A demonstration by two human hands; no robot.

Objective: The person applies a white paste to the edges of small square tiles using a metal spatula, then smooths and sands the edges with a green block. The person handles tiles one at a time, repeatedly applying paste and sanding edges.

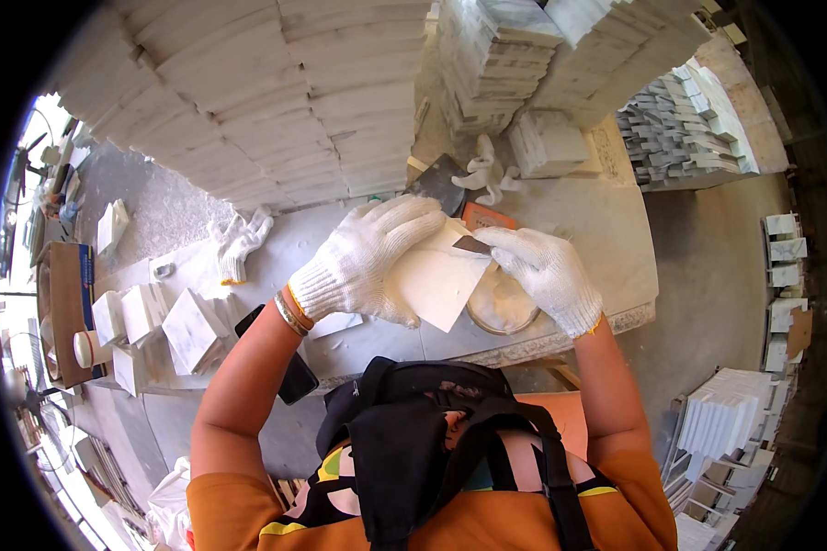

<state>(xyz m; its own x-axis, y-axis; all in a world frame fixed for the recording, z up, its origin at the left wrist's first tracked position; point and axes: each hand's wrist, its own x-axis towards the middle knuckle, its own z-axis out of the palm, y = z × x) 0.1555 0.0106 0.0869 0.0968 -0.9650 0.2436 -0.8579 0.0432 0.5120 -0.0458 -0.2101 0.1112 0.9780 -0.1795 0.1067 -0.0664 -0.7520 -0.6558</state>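
My left hand (368, 262), in a white knit glove, holds a flat white stone tile (439, 286) by its left side, above the workbench. In the same kind of glove, my right hand (544, 275) pinches a small dark flat scraper blade (471, 244). The blade lies at the tile's upper right edge; whether it touches the face cannot be made out. Just below my right hand is a round dish (504, 308) with whitish material in it, partly covered by the tile. An orange packet or sheet (487, 217) lies behind the blade.
Tall stacks of white tiles (248, 101) wall off the bench's far side. Loose tiles (193, 332) and a dark phone (298, 378) are at the left. Spare gloves (239, 243) lie on the bench (606, 243). More tile stacks (728, 413) stand at the right.
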